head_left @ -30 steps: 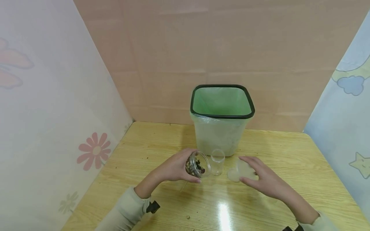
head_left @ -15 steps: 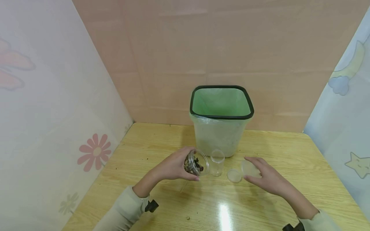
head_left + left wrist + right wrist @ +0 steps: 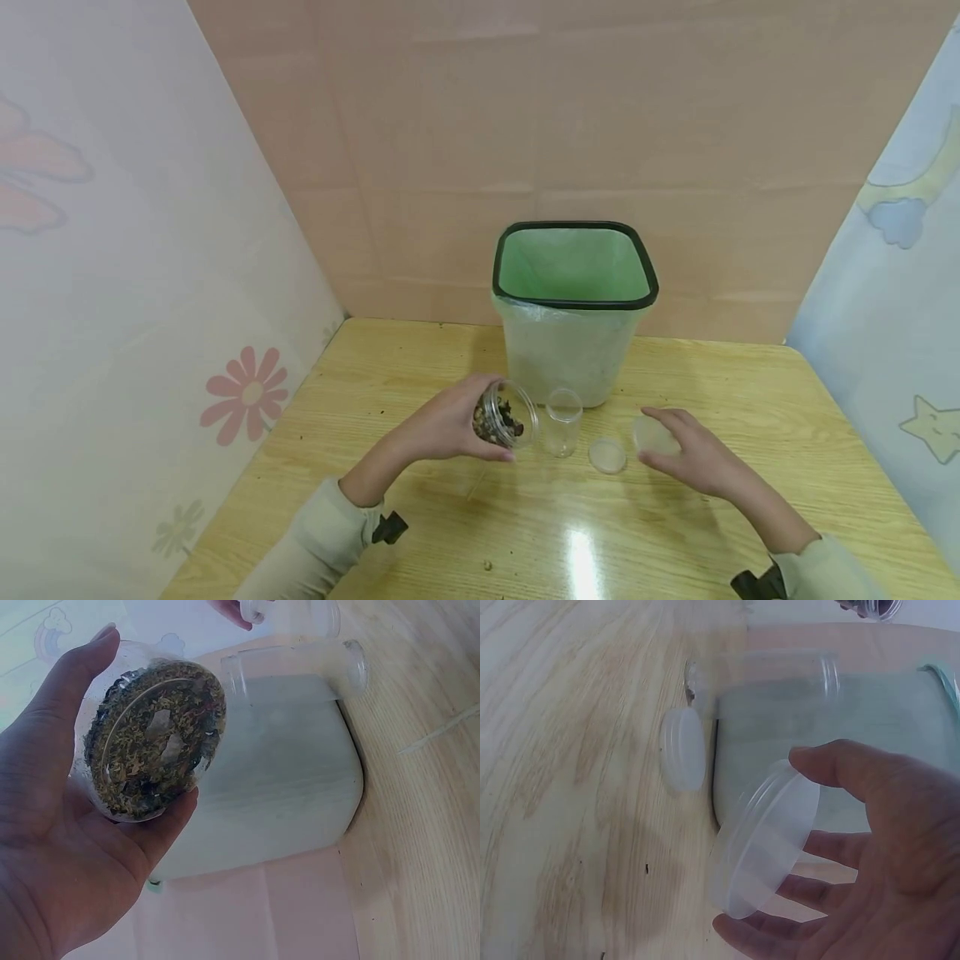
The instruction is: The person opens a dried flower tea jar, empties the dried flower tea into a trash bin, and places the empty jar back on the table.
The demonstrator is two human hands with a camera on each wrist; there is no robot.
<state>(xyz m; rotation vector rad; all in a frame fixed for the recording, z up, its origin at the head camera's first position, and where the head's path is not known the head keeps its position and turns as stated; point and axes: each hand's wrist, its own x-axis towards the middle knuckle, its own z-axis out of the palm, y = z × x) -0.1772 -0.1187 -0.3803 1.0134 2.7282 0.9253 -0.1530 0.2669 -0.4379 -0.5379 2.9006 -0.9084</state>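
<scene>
My left hand [image 3: 450, 427] grips a clear jar [image 3: 489, 423] tilted on its side, its open mouth facing right. Dried leaves and darker bits fill much of it, seen through its base in the left wrist view as a herb mix [image 3: 161, 735]. My right hand [image 3: 696, 458] pinches a translucent white lid [image 3: 769, 840] by its edge, held above the table. A second lid [image 3: 607, 456] lies on the table left of that hand. Between the hands stands a second clear jar [image 3: 562, 433], upright and uncapped, with a few specks near its bottom.
Behind the jars stands a lined bin [image 3: 566, 354] with a black rim and green inside. A thin pale stick [image 3: 476, 483] and small crumbs [image 3: 487, 565] lie on the wooden table [image 3: 420, 367]. Printed sheets cover the walls left, right and behind.
My right hand has drawn right with its lid, away from the lid on the table. The left hand has shifted slightly up and left with the tilted jar.
</scene>
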